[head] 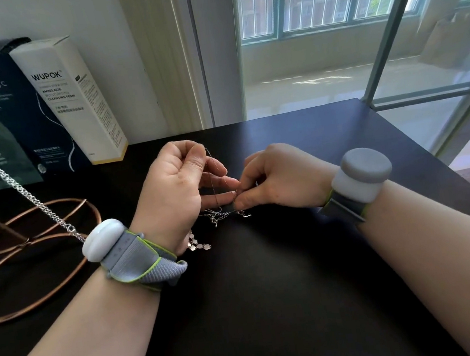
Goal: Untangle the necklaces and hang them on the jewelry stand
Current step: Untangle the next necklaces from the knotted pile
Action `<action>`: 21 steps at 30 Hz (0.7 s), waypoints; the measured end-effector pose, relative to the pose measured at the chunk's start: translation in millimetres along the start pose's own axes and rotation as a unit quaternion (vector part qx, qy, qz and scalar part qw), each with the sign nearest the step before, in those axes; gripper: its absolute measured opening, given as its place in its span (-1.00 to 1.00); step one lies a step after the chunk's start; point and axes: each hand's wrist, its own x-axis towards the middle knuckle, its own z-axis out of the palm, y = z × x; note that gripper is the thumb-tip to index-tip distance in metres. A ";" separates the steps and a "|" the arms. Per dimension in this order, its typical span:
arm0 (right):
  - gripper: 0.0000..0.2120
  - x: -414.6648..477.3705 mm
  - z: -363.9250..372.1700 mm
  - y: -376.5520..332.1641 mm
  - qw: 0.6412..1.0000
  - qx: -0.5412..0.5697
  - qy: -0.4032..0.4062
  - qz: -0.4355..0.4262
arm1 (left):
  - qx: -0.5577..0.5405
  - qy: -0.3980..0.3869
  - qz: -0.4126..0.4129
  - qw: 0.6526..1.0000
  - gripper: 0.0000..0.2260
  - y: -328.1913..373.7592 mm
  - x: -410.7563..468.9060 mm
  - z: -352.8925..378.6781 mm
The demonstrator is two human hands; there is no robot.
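We see the tangled necklaces (pixel 219 206) held just above the black table (pixel 295 258), between both hands. The left hand (pixel 176 190) is raised palm-inward, its thumb and forefinger pinching a thin strand near the top, the other fingers loosely curled, with fine chain draping down across them. The right hand (pixel 280 178) sits just right of the tangle, knuckles up, thumb and forefinger tips pressed together on the chain at the knot. Clasps and a small pendant of linked plates (pixel 199 245) hang below the tangle, beside the left wrist. The strands are too thin for us to tell how many necklaces are in the tangle or where they cross.

Each wrist carries a strapped grey-and-white device (pixel 105 242). Left of the tangle, a silver chain (pixel 8 180) runs diagonally from the frame's edge down toward the copper wire base of the jewelry stand (pixel 46 257), whose upper part is cut off. Behind the stand, against the wall, lean cosmetic boxes (pixel 72 99).
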 end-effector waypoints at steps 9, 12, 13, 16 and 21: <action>-0.84 0.8 2.6 -0.6 0.999 0.039 0.016 0.003 | -0.070 0.015 -0.026 0.997 -0.86 3.6 0.5 -0.1; -0.86 1.1 2.7 1.7 0.997 0.076 0.023 -0.005 | -0.090 0.032 -0.027 0.995 -0.85 3.8 1.8 -1.6; -0.89 0.9 1.7 3.4 0.995 0.091 0.029 -0.001 | -0.094 0.040 -0.023 0.995 -0.85 3.4 2.7 -2.7; -0.93 -0.2 -2.8 7.8 0.989 0.142 0.045 0.018 | -0.090 0.054 -0.020 0.994 -0.85 2.4 5.0 -5.4; -0.88 -3.5 -9.0 8.1 0.970 0.236 0.040 0.029 | -0.028 0.037 -0.029 0.998 -0.89 -0.5 3.7 -4.5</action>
